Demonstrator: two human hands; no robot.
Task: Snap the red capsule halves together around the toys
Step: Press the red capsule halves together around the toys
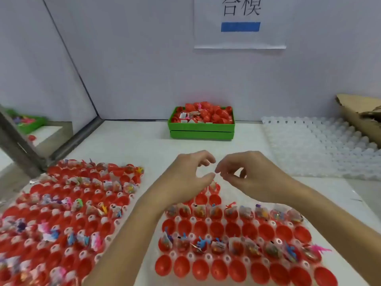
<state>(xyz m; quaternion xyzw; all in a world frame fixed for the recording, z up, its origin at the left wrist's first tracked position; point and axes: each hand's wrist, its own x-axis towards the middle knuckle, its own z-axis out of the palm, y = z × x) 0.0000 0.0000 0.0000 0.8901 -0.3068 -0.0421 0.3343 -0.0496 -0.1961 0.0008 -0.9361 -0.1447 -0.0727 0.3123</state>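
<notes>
**Red capsule halves in trays; both hands raised and empty**

Red capsule halves fill two white trays on the surface; neither hand holds one. The left hand (185, 174) hovers above the far edge of the right tray (208, 220), fingers loosely curved, thumb and forefinger apart: grip wide, nothing in it. The right hand (250, 172) hovers just beside it, fingertips (218, 169) nearly meeting those of the left hand. Its thumb and forefinger lie close together; whether anything small is pinched between them cannot be told.

Directly below the hands, the right tray carries rows of open red capsule halves (237, 228). Rows of empty halves alternate with rows of halves holding bagged toys (203, 243).

To the left, touching or just beside the right tray, the left tray (107, 220) carries more red halves, many with toys resting in them; this area is blurred.

At the far side of the surface, against the wall, a green bin (201, 129) holds a heap of red capsules. To the right lies a white empty tray (321, 147), with a cardboard box (354, 116) at its far right edge. A paper sign (240, 23) with a blue bar hangs on the wall above.
</notes>
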